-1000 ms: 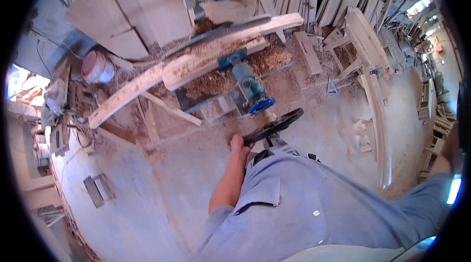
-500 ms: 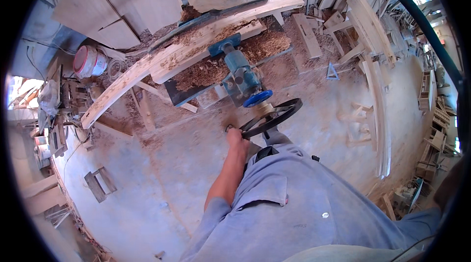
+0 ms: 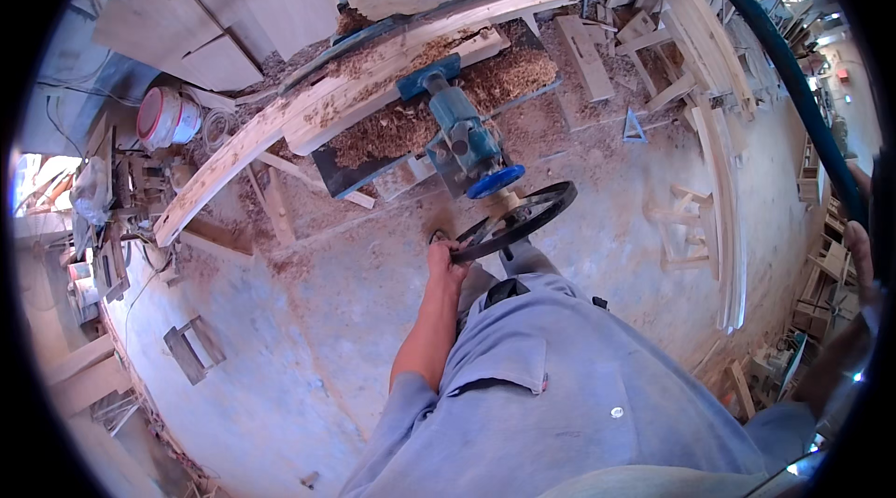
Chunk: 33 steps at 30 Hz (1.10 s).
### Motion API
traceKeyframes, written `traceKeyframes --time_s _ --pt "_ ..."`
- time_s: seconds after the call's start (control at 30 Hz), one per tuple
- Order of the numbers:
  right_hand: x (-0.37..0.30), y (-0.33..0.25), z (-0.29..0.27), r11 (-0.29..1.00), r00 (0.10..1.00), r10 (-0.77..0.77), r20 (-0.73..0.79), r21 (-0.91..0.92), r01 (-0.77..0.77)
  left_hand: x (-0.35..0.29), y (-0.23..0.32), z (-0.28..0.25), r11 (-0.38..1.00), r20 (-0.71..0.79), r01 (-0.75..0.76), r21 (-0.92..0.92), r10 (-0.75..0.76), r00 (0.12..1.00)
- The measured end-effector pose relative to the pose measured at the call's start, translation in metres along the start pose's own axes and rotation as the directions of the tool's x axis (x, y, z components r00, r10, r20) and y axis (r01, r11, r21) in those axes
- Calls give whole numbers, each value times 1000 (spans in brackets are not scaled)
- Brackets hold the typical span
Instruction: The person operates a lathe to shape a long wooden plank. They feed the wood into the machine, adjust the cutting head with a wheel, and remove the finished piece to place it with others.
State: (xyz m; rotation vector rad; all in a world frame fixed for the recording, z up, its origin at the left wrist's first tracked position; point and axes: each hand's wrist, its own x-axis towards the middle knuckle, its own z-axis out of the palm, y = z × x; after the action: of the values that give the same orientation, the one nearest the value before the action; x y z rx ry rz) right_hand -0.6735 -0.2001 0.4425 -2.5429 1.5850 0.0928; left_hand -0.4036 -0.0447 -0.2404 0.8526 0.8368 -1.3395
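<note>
My left hand [image 3: 446, 260] is closed on the rim of a black handwheel [image 3: 523, 215]. The wheel sits at the near end of a blue machine [image 3: 463, 138]. On the machine's sawdust-covered table [image 3: 347, 179] lies a long curved wooden beam [image 3: 280, 125], running from lower left to upper right. My right hand [image 3: 857, 251] shows at the far right rim, raised beside the lower end of a dark curved hose [image 3: 793, 78]. Whether it grips the hose is unclear. My blue shirt fills the lower middle.
A white bucket with a red rim [image 3: 168, 115] stands at the left by a cluttered bench [image 3: 103, 227]. A small wooden stool [image 3: 193, 349] sits on the dusty concrete floor. Curved wooden parts [image 3: 726, 209] and stool frames [image 3: 679, 229] lie at the right. Boards lean at the back.
The view has swung, so the machine and handwheel look nearer and larger. My left hand stays on the wheel. The dark hose and my right hand have come into view at the right.
</note>
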Motion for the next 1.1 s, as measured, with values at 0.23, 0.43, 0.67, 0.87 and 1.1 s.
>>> traceKeyframes --time_s 0.23,0.43,0.67,0.87,1.1 --pt "-4 5 14 990 996 93 -8 102 -92 -17 1 15 999 -38 -44 -19 44 998" --pt "1 0 12 989 995 102 21 109 -104 -9 2 8 1000 -72 -13 16 14 997" --pt "4 3 14 991 994 100 42 80 -103 -22 5 21 995 -167 23 94 -8 986" --pt "8 0 12 995 991 62 116 70 -71 -26 7 20 996 -77 40 75 -34 996" --pt "-5 13 29 996 995 91 29 18 -92 -34 6 30 999 -125 -13 38 18 992"
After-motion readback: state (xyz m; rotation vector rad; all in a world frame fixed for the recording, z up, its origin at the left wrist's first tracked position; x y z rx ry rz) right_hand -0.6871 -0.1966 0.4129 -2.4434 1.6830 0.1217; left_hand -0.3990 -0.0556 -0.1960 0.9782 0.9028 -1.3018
